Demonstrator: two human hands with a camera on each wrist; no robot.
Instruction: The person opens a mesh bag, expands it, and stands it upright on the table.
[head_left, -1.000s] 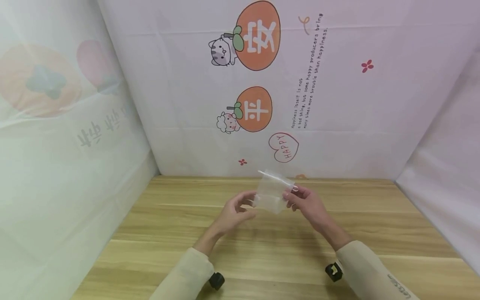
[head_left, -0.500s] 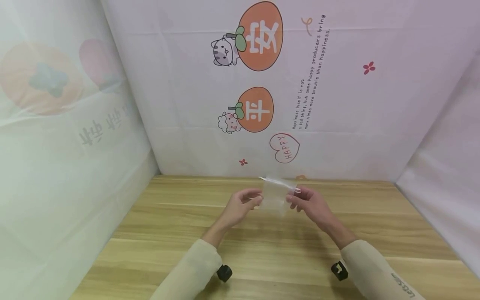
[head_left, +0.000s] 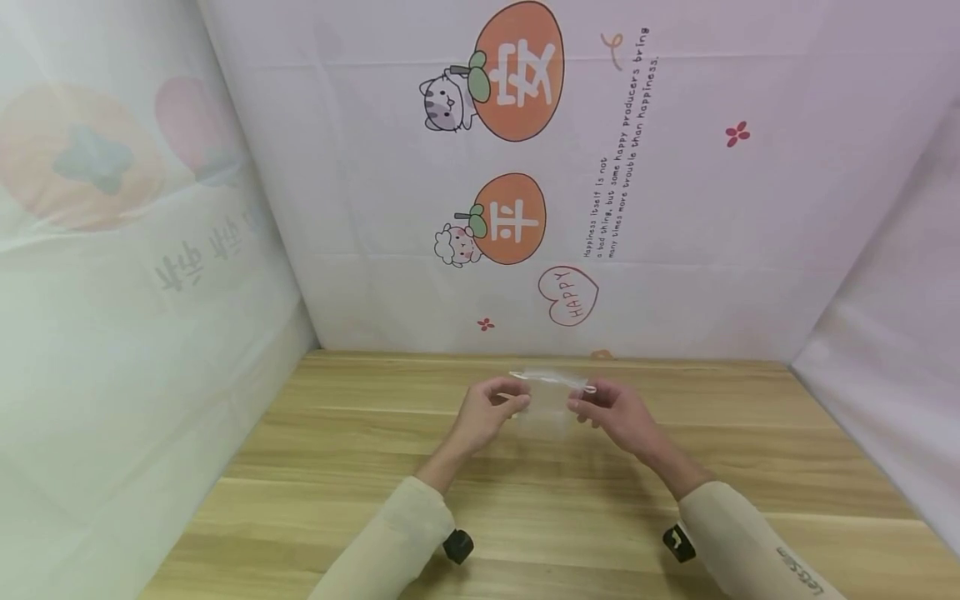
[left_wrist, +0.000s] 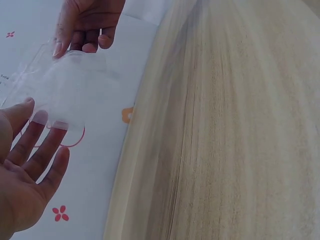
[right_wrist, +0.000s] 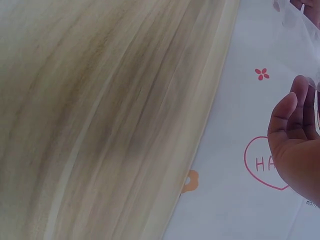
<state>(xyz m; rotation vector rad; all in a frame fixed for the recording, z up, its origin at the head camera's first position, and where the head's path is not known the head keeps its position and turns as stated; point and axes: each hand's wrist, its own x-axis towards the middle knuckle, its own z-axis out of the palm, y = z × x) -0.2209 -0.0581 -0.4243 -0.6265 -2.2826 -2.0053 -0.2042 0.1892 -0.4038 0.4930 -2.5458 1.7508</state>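
Note:
A small see-through drawstring bag (head_left: 549, 408) hangs between my two hands over the back part of the table, its top edge almost level. White cord loops stick out at both upper corners. My left hand (head_left: 480, 414) pinches the bag's left side near the top, thumb in front. On the opposite side, my right hand (head_left: 621, 412) grips the upper right corner just below the cord loop. In the left wrist view the bag (left_wrist: 75, 87) looks thin and limp, and the left fingers show through its film. The right wrist view catches only part of the bag (right_wrist: 297, 47).
The wooden table (head_left: 525, 533) runs back to a white printed cloth (head_left: 675, 292) hung as a wall. Similar cloth walls stand at the left (head_left: 150, 333) and right. Black wrist devices (head_left: 457, 546) sit by both sleeves.
The left hand has moved in from beside the bag and now pinches its left side. The bag's top edge has come down and turned from slanted to nearly level.

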